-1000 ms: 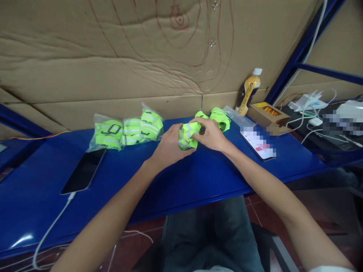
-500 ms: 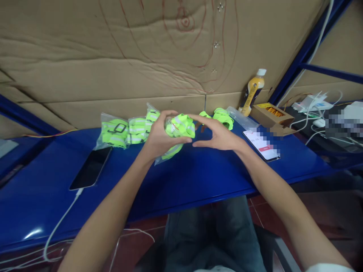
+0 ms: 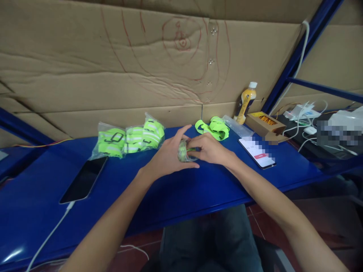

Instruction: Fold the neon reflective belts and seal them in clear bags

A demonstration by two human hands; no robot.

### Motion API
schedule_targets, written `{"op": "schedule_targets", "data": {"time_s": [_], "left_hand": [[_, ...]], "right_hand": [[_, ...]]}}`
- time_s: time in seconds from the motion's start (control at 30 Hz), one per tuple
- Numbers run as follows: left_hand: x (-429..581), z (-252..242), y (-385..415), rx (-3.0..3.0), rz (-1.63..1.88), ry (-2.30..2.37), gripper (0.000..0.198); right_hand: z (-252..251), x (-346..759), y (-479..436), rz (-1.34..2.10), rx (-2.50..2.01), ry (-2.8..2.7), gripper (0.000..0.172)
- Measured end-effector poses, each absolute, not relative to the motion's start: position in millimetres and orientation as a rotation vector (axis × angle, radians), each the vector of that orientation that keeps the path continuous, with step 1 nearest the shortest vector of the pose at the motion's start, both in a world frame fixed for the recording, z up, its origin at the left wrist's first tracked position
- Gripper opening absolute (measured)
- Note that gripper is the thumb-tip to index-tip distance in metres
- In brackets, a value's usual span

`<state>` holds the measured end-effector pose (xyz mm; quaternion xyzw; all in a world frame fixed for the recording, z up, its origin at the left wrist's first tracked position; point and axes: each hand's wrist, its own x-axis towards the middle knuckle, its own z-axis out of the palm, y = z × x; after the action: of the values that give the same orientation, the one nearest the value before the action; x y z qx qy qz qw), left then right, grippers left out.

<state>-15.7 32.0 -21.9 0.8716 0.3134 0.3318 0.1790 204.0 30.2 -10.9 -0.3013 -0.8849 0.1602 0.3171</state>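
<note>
Between my hands is a clear plastic bag point(image 3: 183, 152) with neon-yellow reflective strap inside, mostly hidden. My left hand point(image 3: 166, 154) curves round its left side, thumb below and fingers above. At its right end, my right hand point(image 3: 208, 149) has its fingers bent together on the bag; their tips are partly hidden. Behind my right hand lies a loose neon-yellow reflective strap point(image 3: 217, 127). Left of my left hand stand bagged straps point(image 3: 112, 141), one with a black buckle, and more bagged straps point(image 3: 144, 136) beside them.
A dark phone point(image 3: 83, 180) with a white cable lies on the blue table point(image 3: 181, 196) at left. At right are a lit phone point(image 3: 256, 153), an empty-looking plastic bag point(image 3: 239, 126), a yellow drink bottle point(image 3: 246, 104) and an open cardboard box point(image 3: 266, 124). Cardboard point(image 3: 85, 90) stands behind.
My right hand has closed in from the right onto the bag's end. The bag has turned, so less of the yellow strap shows. The view has tilted up slightly.
</note>
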Motion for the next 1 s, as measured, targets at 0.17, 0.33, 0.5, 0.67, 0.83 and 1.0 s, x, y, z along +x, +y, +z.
{"op": "schedule_targets", "data": {"time_s": [0.17, 0.33, 0.5, 0.67, 0.83, 1.0], "left_hand": [[-18, -20, 33, 2.482, 1.019, 0.923, 0.120], [-18, -20, 31, 2.490, 1.004, 0.911, 0.111], [-22, -15, 30, 2.457, 1.031, 0.931, 0.098], [-29, -7, 34, 2.377, 1.152, 0.859, 0.074], [-31, -9, 37, 2.417, 1.079, 0.825, 0.052], [-36, -6, 41, 2.306, 1.261, 0.975, 0.043]], "right_hand": [[-20, 193, 31, 0.401, -0.799, -2.317, 0.012], [-20, 199, 34, 0.505, -0.736, -2.339, 0.017], [-11, 205, 30, 0.543, -0.732, -2.423, 0.014], [-3, 203, 23, 0.588, -0.711, -2.426, 0.028], [-1, 208, 22, 0.745, -0.765, -2.461, 0.045], [-12, 208, 27, 0.821, -0.668, -2.287, 0.039]]}}
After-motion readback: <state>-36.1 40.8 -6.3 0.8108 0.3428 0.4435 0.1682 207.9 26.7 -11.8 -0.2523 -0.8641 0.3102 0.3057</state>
